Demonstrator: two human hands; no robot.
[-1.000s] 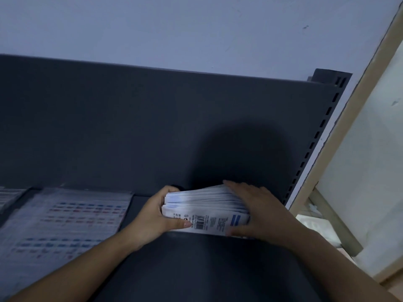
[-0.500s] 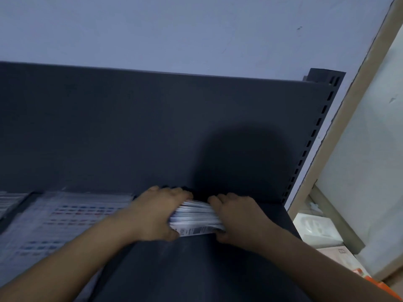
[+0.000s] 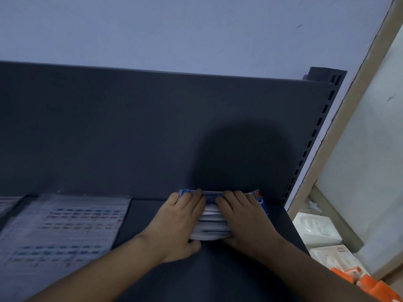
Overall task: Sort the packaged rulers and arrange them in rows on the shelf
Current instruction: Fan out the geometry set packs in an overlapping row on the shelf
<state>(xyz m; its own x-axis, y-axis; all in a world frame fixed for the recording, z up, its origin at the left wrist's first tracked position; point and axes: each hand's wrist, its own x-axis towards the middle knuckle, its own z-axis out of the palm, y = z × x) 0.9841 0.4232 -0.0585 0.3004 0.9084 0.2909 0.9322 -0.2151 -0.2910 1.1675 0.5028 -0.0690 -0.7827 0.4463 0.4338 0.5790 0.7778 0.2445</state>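
A stack of white packaged rulers (image 3: 212, 223) with blue and red print lies on the dark grey shelf (image 3: 218, 269), its far end against the shelf's back panel. My left hand (image 3: 181, 225) lies over the stack's left side, fingers stretched to the far edge and thumb at the near end. My right hand (image 3: 244, 221) covers the right side the same way. Both hands press the stack between them; much of it is hidden under them.
Flat packets with rows of coloured print (image 3: 61, 232) lie on the shelf at the left. The slotted upright (image 3: 314, 136) ends the shelf at the right. Beyond it sit white boxes (image 3: 316, 232) and orange packs (image 3: 370, 284) lower down.
The stack went from being held up on edge between both hands to lying pushed back against the rear panel. Both hands moved forward and flattened over it.
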